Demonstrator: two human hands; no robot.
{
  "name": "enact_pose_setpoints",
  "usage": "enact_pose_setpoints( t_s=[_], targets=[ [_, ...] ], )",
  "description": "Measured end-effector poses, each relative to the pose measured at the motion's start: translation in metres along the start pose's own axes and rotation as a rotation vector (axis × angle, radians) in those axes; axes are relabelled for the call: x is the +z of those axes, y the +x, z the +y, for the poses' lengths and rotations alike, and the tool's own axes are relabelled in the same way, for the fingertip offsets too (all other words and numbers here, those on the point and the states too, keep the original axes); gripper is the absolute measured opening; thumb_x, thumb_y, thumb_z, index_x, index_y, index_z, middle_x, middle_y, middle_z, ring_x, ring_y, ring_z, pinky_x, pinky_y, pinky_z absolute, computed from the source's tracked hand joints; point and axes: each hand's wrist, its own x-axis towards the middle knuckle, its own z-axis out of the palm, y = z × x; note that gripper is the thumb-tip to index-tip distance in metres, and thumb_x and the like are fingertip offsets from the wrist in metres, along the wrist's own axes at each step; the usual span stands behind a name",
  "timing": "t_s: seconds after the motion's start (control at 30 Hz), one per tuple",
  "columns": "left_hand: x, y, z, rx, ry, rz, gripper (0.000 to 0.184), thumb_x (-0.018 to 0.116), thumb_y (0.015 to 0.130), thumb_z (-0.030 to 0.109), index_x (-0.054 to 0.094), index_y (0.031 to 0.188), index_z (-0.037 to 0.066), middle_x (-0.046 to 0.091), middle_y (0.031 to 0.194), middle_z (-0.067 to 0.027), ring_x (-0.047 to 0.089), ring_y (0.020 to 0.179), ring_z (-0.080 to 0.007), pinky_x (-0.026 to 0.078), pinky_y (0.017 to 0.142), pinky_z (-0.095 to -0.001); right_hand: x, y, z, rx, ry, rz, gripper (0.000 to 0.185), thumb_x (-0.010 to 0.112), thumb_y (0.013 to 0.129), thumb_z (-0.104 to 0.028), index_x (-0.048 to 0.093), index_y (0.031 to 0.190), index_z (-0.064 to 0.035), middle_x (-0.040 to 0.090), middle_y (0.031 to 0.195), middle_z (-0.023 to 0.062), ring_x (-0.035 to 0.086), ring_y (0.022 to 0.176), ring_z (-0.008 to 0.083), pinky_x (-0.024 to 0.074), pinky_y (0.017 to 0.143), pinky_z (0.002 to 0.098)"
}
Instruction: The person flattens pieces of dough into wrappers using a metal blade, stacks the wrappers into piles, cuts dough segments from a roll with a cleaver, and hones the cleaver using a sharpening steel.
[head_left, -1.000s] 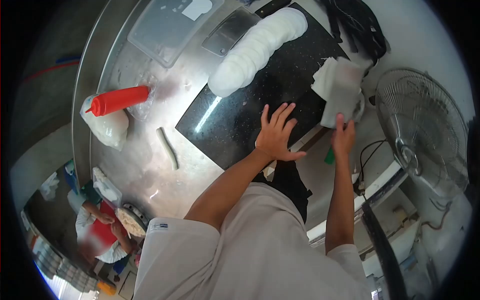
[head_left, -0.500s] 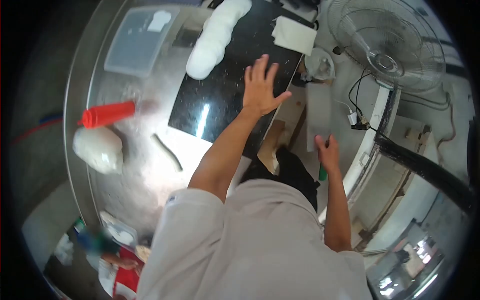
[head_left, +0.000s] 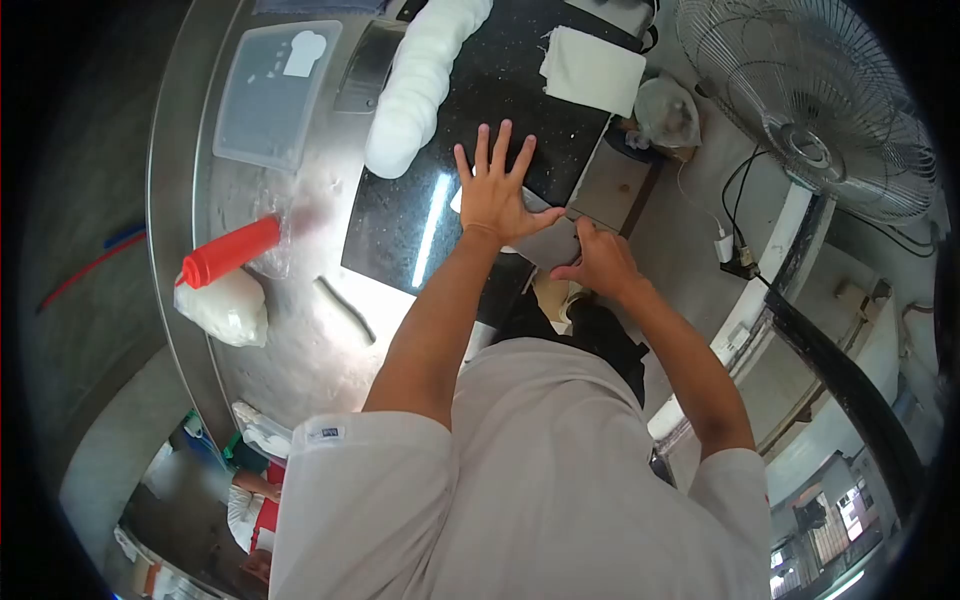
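Observation:
My left hand (head_left: 497,200) lies flat with fingers spread over the wide blade of a cleaver (head_left: 550,246), above the black board (head_left: 395,225). My right hand (head_left: 603,262) is closed on the cleaver at its right end; its handle is hidden in my grip. Beyond my left hand, a long, lumpy white roll that looks like dough (head_left: 410,95) rests on the board. A pale, thin strip (head_left: 344,311) lies on the metal table (head_left: 290,370) left of the board.
A red bottle (head_left: 232,250) lies against a bag of white stuff (head_left: 225,308). A lidded plastic box (head_left: 262,110) is farther back. A folded cloth (head_left: 592,70) sits at the board's far right corner. A fan (head_left: 800,140) and cables stand right. Another person's arm (head_left: 255,484) shows lower left.
My right hand has swung the cleaver up and left from beside the board, so its blade now reaches beneath my left hand. My left hand has come down slightly and to the left.

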Motion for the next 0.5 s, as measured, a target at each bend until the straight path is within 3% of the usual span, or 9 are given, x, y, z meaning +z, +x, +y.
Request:
enact_pose_setpoints(
  t_s=[0.23,0.3,0.37,0.43,0.5],
  targets=[
    [-0.005,0.065,-0.018,0.187,0.054,0.067,0.119,0.074,0.066,0.081,0.038,0.161,0.021,0.024,0.171,-0.0134,0.016,0.159,-0.0344,0.007,0.127,-0.0613,-0.006,0.04,-0.002,-0.035,0.055,0.136,0.08,0.094,0.066,-0.049,0.052,0.111,0.0013,0.072,0.095,0.0302,0.072,0.092,0.0481,0.0575,0.08,0.0525],
    [-0.006,0.037,-0.022,0.275,0.025,0.042,0.122,0.08,0.06,0.077,0.039,0.161,0.021,0.022,0.171,-0.0158,0.014,0.159,-0.0388,0.01,0.124,-0.0661,0.004,0.029,-0.004,-0.001,0.091,0.109,0.082,0.094,0.066,-0.051,0.052,0.112,0.0011,0.072,0.095,0.0307,0.071,0.092,0.0494,0.0574,0.08,0.0533],
    [-0.015,-0.009,-0.014,0.286,0.077,-0.207,0.128,0.078,0.056,0.081,0.035,0.163,0.024,0.016,0.173,-0.0168,0.007,0.16,-0.0435,0.005,0.12,-0.0744,0.039,-0.017,-0.015,0.055,0.124,0.031,0.084,0.094,0.065,-0.053,0.052,0.112,0.0012,0.071,0.094,0.0313,0.071,0.092,0.0507,0.0574,0.08,0.0538],
    [-0.012,0.009,-0.006,0.333,0.08,-0.336,0.129,0.075,0.055,0.084,0.035,0.163,0.028,0.014,0.174,-0.0136,0.005,0.16,-0.0452,0.004,0.114,-0.082,0.058,-0.02,-0.001,-0.081,0.022,0.318,0.084,0.093,0.065,-0.055,0.052,0.112,0.0009,0.071,0.091,0.0312,0.071,0.09,0.0505,0.0575,0.08,0.0543],
    [-0.008,0.03,-0.005,0.393,0.037,-0.225,0.128,0.075,0.054,0.083,0.036,0.162,0.028,0.018,0.174,-0.0105,0.009,0.159,-0.0441,0.008,0.113,-0.0832,0.036,-0.014,-0.003,0.061,0.059,0.135,0.086,0.093,0.065,-0.056,0.052,0.114,0.0022,0.071,0.087,0.0298,0.072,0.088,0.0482,0.0579,0.08,0.0535]
  ],
)
